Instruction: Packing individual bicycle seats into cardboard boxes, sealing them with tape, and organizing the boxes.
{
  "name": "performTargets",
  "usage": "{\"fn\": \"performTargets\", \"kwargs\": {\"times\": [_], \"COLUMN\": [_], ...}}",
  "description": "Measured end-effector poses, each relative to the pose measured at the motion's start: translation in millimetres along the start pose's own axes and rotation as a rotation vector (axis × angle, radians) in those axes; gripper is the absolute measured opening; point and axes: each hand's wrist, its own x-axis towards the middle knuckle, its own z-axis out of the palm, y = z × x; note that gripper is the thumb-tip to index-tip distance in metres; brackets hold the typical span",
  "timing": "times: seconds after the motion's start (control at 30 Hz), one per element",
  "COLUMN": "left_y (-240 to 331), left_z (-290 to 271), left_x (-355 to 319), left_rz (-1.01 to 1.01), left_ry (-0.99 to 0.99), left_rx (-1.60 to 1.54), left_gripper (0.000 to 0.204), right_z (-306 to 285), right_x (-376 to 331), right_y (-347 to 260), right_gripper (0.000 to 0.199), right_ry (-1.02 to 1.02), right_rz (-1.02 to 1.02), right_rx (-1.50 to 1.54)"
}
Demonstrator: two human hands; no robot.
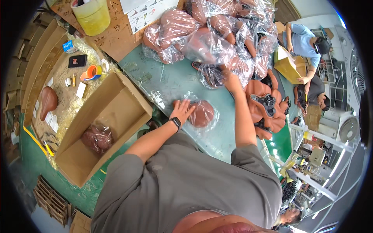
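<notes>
My left hand point(182, 110) lies with its fingers spread on the near end of a brown bicycle saddle point(202, 114) in a clear plastic bag, flat on the green table point(149, 73). Stretched forward, my right hand point(232, 82) closes its fingers on another bagged saddle point(208, 46) at the front of the heap; this one is smeared by motion. Several more bagged saddles point(176, 25) are piled behind it. To the left, an open cardboard box point(130, 91) has a bagged brown saddle point(98, 138) at its bottom.
Unbagged saddles point(268, 105) are stacked right of my right forearm. Beyond them a co-worker point(305, 40) handles a carton point(289, 66). A yellow bucket point(91, 17) and a printed sheet point(145, 13) are at the back left. An orange tape dispenser point(92, 72) and a loose saddle point(49, 101) lie past the box.
</notes>
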Motion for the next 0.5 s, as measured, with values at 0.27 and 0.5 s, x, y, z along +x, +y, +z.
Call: {"fn": "performTargets", "kwargs": {"times": [0.27,0.5], "left_y": [45,66], "left_z": [47,66], "left_x": [66,105], "left_rz": [-0.12,-0.552], "left_ry": [0.155,-0.04], "left_rx": [-0.298,-0.842], "left_gripper": [0.122,0.088], "right_z": [-24,7], "right_x": [122,78], "right_y": [140,149], "right_gripper": [0.09,0.04], "right_ry": [-0.058,-0.118], "right_rz": [-0.025,0.109], "right_rx": [-0.389,0.214]}}
